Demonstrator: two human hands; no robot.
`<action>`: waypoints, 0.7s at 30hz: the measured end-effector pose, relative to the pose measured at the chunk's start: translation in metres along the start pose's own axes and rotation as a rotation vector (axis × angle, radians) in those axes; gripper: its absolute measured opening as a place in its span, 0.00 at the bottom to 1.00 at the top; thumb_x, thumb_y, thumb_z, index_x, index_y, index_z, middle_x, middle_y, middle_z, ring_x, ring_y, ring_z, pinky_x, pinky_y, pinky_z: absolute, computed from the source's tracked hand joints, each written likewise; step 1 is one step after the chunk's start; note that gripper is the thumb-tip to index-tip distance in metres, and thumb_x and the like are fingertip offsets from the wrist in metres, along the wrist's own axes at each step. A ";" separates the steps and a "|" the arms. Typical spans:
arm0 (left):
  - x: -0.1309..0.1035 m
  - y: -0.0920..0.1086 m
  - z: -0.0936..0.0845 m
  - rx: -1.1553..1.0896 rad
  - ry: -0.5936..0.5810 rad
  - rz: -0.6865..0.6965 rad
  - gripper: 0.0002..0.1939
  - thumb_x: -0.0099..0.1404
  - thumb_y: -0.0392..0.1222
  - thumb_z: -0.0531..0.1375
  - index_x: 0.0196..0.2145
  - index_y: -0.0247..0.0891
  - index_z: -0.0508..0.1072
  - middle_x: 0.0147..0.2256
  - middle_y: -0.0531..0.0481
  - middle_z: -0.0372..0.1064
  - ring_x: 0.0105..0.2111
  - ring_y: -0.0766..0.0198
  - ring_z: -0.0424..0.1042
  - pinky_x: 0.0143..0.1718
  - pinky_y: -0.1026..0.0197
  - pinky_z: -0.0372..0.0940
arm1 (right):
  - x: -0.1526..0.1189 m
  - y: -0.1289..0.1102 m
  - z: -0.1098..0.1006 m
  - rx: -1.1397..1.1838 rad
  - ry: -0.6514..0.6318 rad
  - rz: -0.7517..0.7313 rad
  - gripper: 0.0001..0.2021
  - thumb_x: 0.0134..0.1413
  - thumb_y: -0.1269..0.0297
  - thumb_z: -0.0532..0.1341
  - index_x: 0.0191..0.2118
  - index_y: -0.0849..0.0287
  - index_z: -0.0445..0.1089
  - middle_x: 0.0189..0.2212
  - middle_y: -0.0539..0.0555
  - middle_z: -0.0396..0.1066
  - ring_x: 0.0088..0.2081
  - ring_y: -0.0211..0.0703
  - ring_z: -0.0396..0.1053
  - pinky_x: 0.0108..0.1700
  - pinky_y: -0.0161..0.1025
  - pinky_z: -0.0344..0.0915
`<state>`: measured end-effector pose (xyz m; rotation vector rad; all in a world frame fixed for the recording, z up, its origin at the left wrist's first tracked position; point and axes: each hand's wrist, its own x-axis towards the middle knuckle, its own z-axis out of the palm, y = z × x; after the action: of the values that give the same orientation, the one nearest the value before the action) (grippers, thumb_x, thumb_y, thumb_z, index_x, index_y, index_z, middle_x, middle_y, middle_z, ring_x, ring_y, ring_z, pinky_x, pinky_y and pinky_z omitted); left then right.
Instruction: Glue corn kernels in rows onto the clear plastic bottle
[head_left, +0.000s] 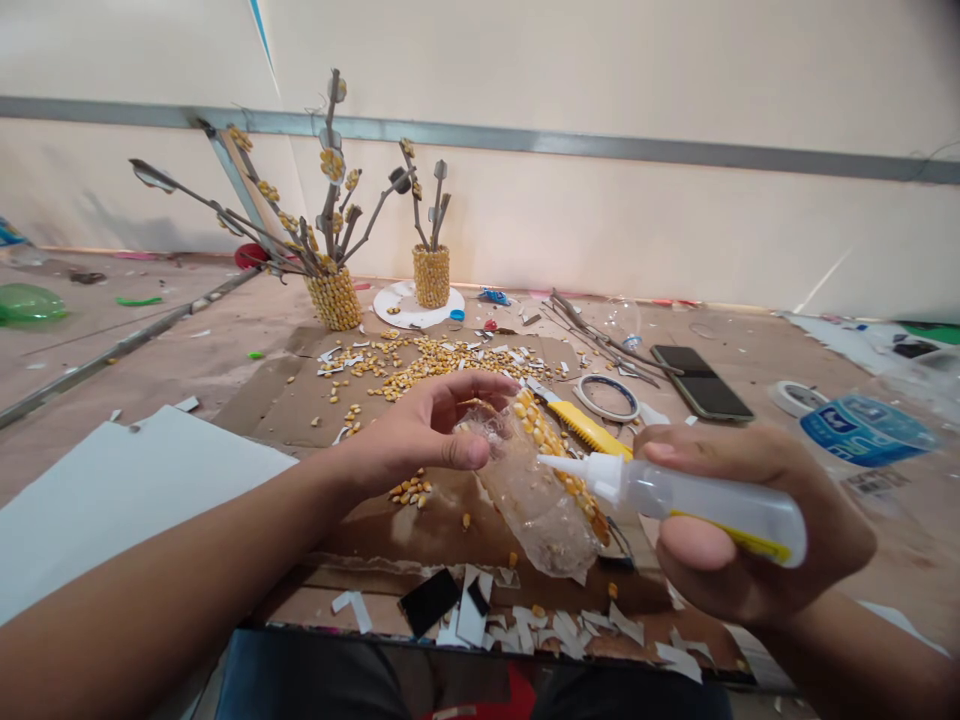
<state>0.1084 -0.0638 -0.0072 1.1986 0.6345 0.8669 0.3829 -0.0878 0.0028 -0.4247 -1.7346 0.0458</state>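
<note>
My left hand (442,425) grips the upper end of a cut clear plastic bottle (529,510), thumb on the near side and fingers behind. Rows of yellow corn kernels (540,425) cover the bottle's right side; the rest of its wall is bare. In my right hand (757,520) is a translucent glue bottle (697,500) with a yellow label, squeezed between thumb and fingers. Its white nozzle points left, the tip at the plastic wall beside the kernels; whether it touches, I cannot tell. Loose corn kernels (427,365) lie spread on cardboard behind the hands.
Two kernel-covered pots, a larger pot (334,298) and a smaller pot (431,277), hold twigs at the back. A yellow box cutter (592,430), tape roll (607,397) and phone (701,382) lie right of centre. Paper scraps (547,630) litter the front edge. A white sheet (127,510) lies left.
</note>
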 end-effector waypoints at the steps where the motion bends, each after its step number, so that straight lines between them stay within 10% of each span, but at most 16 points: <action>1: 0.000 0.000 -0.001 -0.002 -0.002 0.002 0.36 0.51 0.52 0.82 0.56 0.44 0.80 0.49 0.46 0.76 0.50 0.55 0.75 0.51 0.57 0.71 | -0.001 0.000 0.000 -0.008 0.002 0.002 0.17 0.65 0.57 0.70 0.54 0.59 0.80 0.31 0.53 0.76 0.26 0.42 0.74 0.18 0.37 0.67; 21: 0.003 -0.005 -0.010 -0.056 0.041 0.063 0.32 0.52 0.54 0.81 0.54 0.48 0.83 0.46 0.46 0.80 0.45 0.59 0.77 0.46 0.62 0.70 | -0.005 0.002 -0.002 0.001 0.002 -0.013 0.21 0.65 0.57 0.71 0.59 0.61 0.79 0.36 0.53 0.78 0.32 0.40 0.77 0.28 0.35 0.75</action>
<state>0.1032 -0.0571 -0.0142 1.1576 0.6038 0.9583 0.3858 -0.0873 -0.0017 -0.4122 -1.7349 0.0368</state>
